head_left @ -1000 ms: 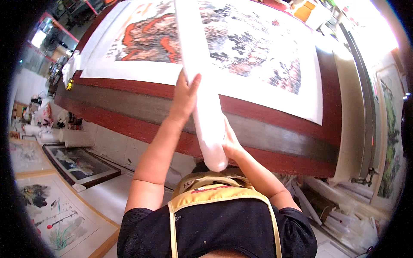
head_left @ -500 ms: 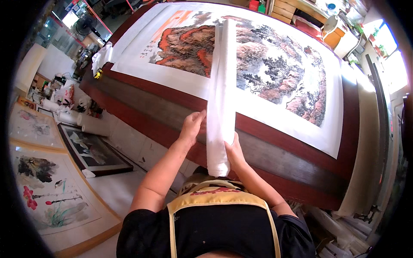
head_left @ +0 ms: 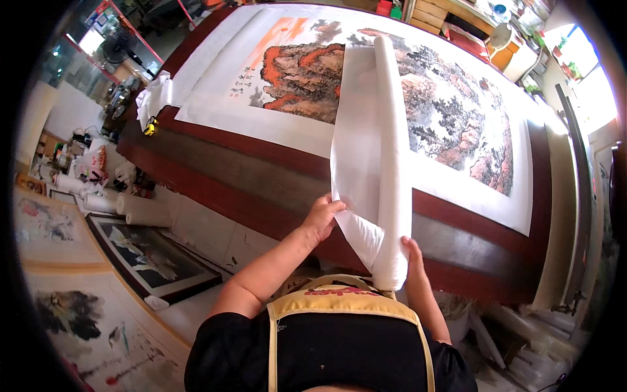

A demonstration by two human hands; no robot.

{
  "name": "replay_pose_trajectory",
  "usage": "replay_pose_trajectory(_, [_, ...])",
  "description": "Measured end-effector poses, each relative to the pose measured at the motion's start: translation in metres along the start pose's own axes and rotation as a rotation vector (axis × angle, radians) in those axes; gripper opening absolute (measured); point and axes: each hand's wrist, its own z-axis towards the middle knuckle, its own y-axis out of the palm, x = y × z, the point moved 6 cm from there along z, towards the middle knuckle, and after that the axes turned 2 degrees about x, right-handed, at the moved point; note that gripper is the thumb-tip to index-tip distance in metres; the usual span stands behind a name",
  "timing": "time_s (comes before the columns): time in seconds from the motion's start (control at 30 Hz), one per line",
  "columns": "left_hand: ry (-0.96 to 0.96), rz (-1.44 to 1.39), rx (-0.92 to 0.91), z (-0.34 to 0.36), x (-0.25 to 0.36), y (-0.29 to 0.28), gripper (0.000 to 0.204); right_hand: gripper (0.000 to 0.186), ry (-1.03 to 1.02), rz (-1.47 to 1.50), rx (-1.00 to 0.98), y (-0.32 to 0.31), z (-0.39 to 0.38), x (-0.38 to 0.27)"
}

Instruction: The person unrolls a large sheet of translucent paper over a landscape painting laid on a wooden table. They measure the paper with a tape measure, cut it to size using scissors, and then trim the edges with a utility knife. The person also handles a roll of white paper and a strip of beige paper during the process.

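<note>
White roll [head_left: 394, 163], loose sheet [head_left: 358, 130] hide middle of painting [head_left: 450, 108].

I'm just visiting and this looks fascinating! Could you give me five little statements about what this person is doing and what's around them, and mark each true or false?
1. The left hand grips the loose edge of the white sheet. True.
2. The right hand lies flat on the painting. False: the right hand is at the right side of the white roll, near its close end.
3. The white roll hides part of the painting from view. True.
4. The small yellow object is at the table's right end. False: it is near the left end.
5. The person's apron is blue. False: the apron is yellow.
</note>
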Motion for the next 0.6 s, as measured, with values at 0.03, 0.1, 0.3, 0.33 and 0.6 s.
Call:
replay_pose_trajectory(0.03, [-0.04, -0.004, -0.009, 0.004, -0.005, -0.018, 0.027, 0.072, -0.243, -0.24, 0.041, 0.004, 0.004, -0.012])
replay_pose_trajectory(0.1, [-0.02, 0.107, 0.034, 0.012, -0.006, -0.047, 0.026, 0.066, -0.6, -0.897, 0.297, 0.012, 0.0, -0.035])
replay_pose_trajectory(0.3, [0.056, 0.525, 0.118, 0.011, -0.004, -0.071, 0.039, 0.073, -0.887, -1.585, 0.468, 0.119, 0.024, -0.062])
replay_pose_trajectory(0.33, [0.091, 0.615, 0.101, 0.012, -0.001, -0.069, 0.04, 0.075, -0.893, -1.643, 0.513, 0.133, 0.038, -0.064])
replay_pose_trajectory(0.6, [0.237, 0.812, -0.049, 0.004, 0.021, -0.06, 0.021, 0.108, -0.329, -1.503, 0.535, 0.108, 0.143, -0.105])
